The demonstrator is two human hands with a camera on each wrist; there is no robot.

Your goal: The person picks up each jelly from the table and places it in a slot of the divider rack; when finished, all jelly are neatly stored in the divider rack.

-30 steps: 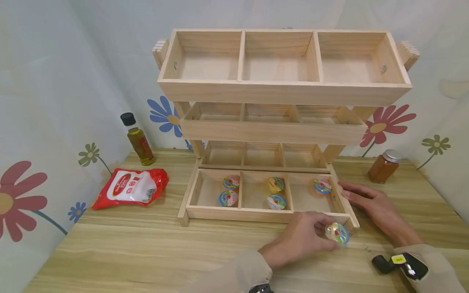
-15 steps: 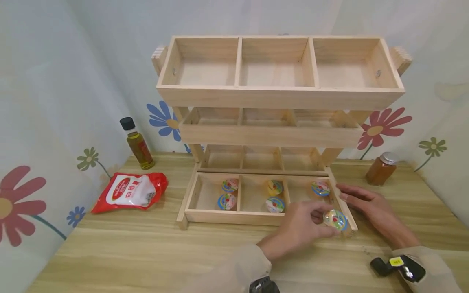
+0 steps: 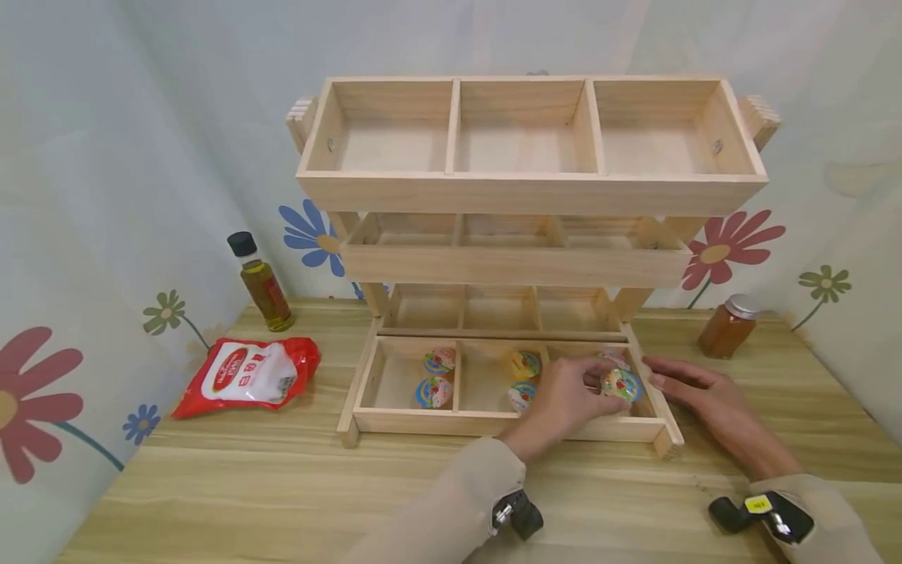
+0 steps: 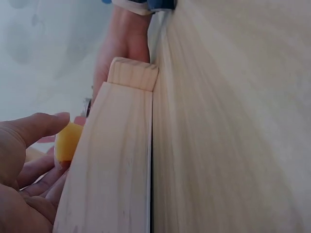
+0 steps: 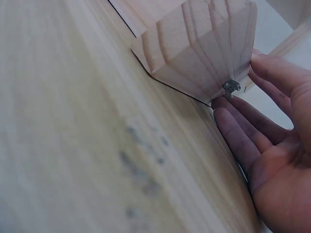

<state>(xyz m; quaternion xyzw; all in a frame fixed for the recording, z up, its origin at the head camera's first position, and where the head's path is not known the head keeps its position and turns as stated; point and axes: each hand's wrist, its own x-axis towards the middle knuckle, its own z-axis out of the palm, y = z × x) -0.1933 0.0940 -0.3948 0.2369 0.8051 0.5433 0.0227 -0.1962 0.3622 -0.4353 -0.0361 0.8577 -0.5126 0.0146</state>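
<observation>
My left hand (image 3: 564,399) pinches a jelly cup (image 3: 622,385) with a printed lid over the right compartment of the wooden rack's bottom tray (image 3: 507,423). In the left wrist view this jelly cup (image 4: 68,141) shows yellow between thumb and fingers, beside the tray's front board (image 4: 109,160). Partly hidden behind it, another jelly cup (image 3: 613,360) lies in the same compartment. Two jelly cups (image 3: 433,392) sit in the left compartment and two (image 3: 524,363) in the middle one. With fingers extended, my right hand (image 3: 712,403) touches the rack's right end (image 5: 204,48).
Above the bottom tray rise the rack's upper trays (image 3: 528,194), each split into three compartments. A red and white bag (image 3: 250,374) and an oil bottle (image 3: 264,290) are at the left. At the back right stands a jar of reddish-brown contents (image 3: 728,329).
My left hand has carried the jelly cup from in front of the tray, up and left, to over the right compartment. The right hand stays at the rack's end. The head view has shifted slightly.
</observation>
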